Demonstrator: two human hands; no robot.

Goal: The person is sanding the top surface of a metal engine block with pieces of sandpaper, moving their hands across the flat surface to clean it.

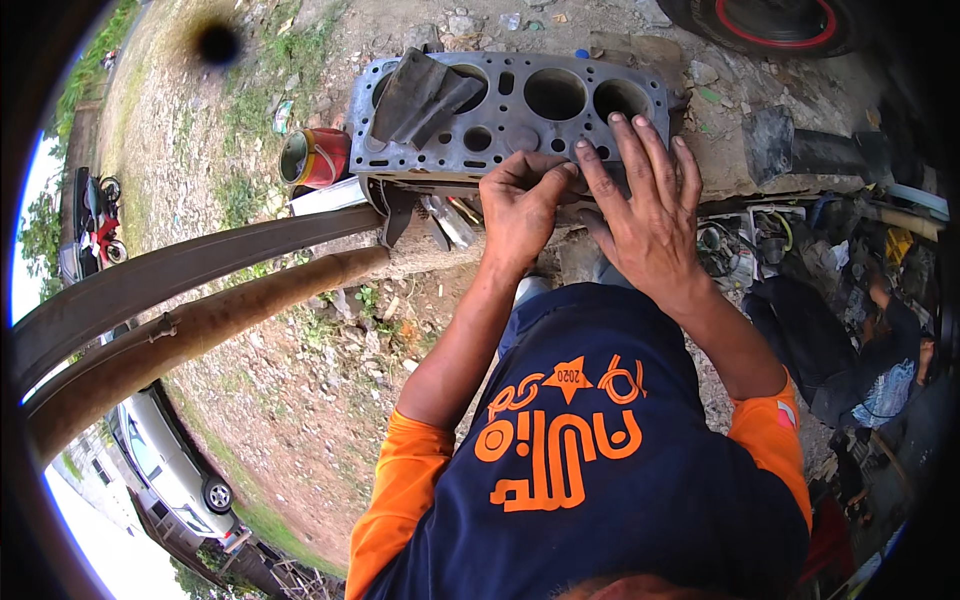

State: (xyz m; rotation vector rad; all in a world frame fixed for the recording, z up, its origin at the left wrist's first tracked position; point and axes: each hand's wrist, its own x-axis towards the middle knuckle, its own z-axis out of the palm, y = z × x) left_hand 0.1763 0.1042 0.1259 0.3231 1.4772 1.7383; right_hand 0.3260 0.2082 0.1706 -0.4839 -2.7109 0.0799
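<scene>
A grey metal engine block (514,118) with large round bores and smaller holes lies in front of me, its flat face up. My left hand (522,210) is at its near edge, thumb and fingers pinched together; whatever may be between them is hidden. Beside it, my right hand (652,215) rests with spread, stretched fingers over the near right part of the block, the fingertips close to the rightmost bore. A folded dark piece of sheet (420,98) lies across the block's left end and covers part of a bore.
Left of the block stands a red bucket (330,157). A dark metal beam (200,250) and a rusty pipe (230,292) run leftward from below it. A tyre (745,35) is at the far right. Mixed scrap (800,240) fills the right side. A silver car (165,465) stands lower left.
</scene>
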